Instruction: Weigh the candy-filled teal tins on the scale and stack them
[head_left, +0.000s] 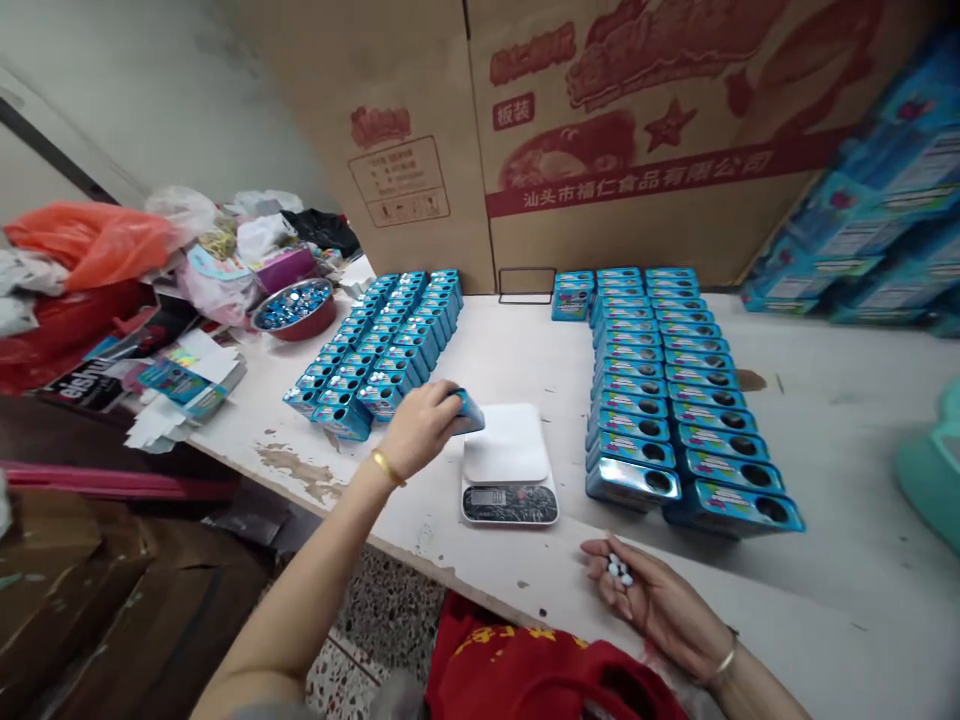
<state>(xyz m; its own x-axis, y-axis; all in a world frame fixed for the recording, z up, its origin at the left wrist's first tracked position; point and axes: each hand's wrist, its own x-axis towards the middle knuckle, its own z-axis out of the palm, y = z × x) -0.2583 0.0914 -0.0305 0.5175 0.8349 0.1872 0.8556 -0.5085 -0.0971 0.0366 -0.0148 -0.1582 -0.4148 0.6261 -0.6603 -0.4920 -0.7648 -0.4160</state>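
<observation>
My left hand [421, 428] is closed around a small blue box [471, 412], held tilted over the back left part of a white digital kitchen scale [510, 462]. Whether the box touches the scale's plate is hard to tell. The digits on the scale's display are too small to read. Palm up and cupped, my right hand [656, 608] holds several small white candies [618, 570] near its fingers, right of the scale at the table's front. Rows of blue boxes [390, 350] with round holes stand left of the scale. More rows of blue boxes [660, 385] stand to its right.
Large cardboard boxes [420, 150] line the back of the table. A red bowl [307, 322] of shiny blue pieces sits at the left, near plastic bags [97, 250]. Blue packs [862, 230] are stacked at the back right. A teal container [934, 470] stands at the right edge.
</observation>
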